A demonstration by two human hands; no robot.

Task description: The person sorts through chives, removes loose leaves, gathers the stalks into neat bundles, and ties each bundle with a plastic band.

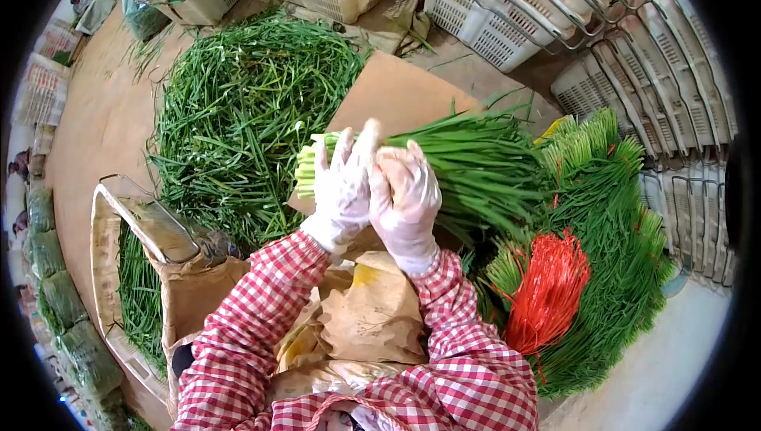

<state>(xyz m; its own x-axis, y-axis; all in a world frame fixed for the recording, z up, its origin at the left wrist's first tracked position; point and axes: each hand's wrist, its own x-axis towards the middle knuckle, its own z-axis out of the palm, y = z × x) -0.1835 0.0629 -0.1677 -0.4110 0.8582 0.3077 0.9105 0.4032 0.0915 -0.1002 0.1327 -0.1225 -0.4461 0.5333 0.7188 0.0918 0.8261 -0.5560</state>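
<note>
A bunch of long green stalks [483,165] lies in front of me, its pale cut ends to the left and its leaves spreading right. My left hand [345,181], in a thin whitish glove, lies over the pale end with its fingers apart. Close beside it, my right hand [404,197], gloved too, is closed on the bunch with fingers curled; the two hands touch. Under the bunch is a brown board [396,90]. A bundle of red ties [551,292] rests on more green bunches [606,272] at the right.
Loose green leaves [254,98] form a large heap at the left. White plastic crates [491,15] stand along the back and the right, many stacked. A crate [107,272] with greens stands near my left sleeve. Packed green bundles [83,352] line the far left.
</note>
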